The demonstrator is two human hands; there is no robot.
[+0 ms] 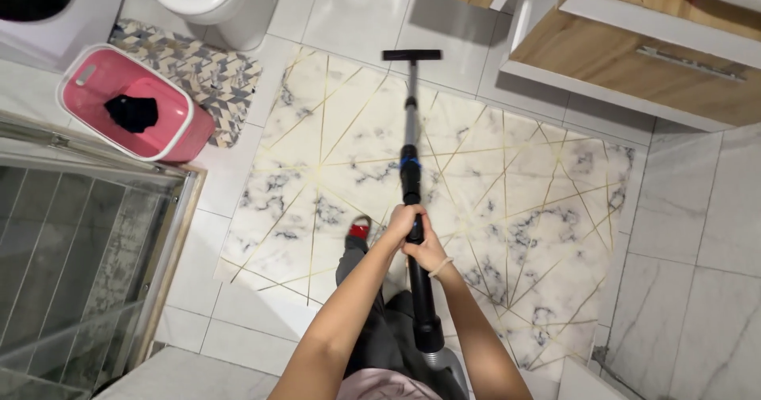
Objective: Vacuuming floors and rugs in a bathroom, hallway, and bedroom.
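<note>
Head view: the vacuum wand (411, 162) runs straight away from the body across the marble-patterned mat (539, 210), its long axis toward the mat's far edge, where the floor nozzle (411, 54) lies. The left hand (401, 224) and right hand (426, 249) both wrap the wand, left farther forward and nearer the nozzle.

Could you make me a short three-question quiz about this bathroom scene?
1. True or false: both hands, left hand and right hand, grip the black vacuum wand.
2. Where does the black flat floor nozzle rest? A) on the white marble-pattern rug B) on the white floor tiles just beyond the rug C) on the grey patterned toilet mat
3. What lies on the pink plastic bin?

Key: 1 true. 2 B. 3 a black cloth.
</note>
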